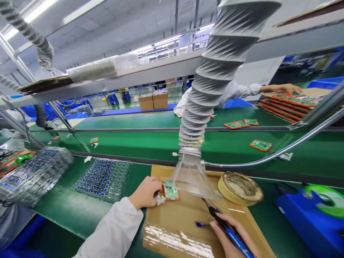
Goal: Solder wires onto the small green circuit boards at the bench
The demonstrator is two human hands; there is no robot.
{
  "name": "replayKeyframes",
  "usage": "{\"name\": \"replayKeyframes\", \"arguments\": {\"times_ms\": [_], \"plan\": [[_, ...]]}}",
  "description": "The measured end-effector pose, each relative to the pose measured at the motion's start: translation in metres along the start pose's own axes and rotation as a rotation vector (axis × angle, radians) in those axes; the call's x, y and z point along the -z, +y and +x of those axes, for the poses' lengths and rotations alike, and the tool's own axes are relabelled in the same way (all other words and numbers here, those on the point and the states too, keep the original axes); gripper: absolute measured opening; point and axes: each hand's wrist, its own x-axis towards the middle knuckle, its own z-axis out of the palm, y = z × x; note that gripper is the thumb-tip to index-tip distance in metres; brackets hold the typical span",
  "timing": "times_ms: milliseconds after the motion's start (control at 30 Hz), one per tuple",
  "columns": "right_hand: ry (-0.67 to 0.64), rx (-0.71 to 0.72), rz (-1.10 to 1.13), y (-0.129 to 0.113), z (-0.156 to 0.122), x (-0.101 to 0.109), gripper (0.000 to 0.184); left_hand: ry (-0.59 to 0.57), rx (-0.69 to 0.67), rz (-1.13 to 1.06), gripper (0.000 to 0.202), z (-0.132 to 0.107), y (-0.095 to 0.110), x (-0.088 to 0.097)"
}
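My left hand [148, 192] is closed at the left edge of a green circuit board [171, 190] with an orange-red border. A small white connector [160, 199] shows under its fingertips. In my right hand [233, 234] is a soldering iron [228, 229] with a black and blue handle, its tip end pointing up and left below the clear fume hood [195, 179]. A small blue part [199, 224] with thin leads is just left of my right fingers, over the brown work mat [166, 222]; whether the fingers touch it I cannot tell.
A ribbed grey duct [212, 71] hangs above the mat. Round a yellowish tape roll [240, 188] stands at right, near a blue solder-reel stand [303, 218]. Trays of blue parts [103, 179] lie left. Boards rest on the green belt [139, 145]; a co-worker's hand [288, 89] touches stacked boards.
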Motion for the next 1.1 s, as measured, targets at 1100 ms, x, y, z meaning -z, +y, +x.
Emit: {"name": "replayKeyframes", "arguments": {"times_ms": [1100], "plan": [[-0.117, -0.012, 0.203, -0.014, -0.023, -0.031, 0.046, -0.003, 0.255, -0.796, 0.006, 0.0, 0.095, -0.031]]}}
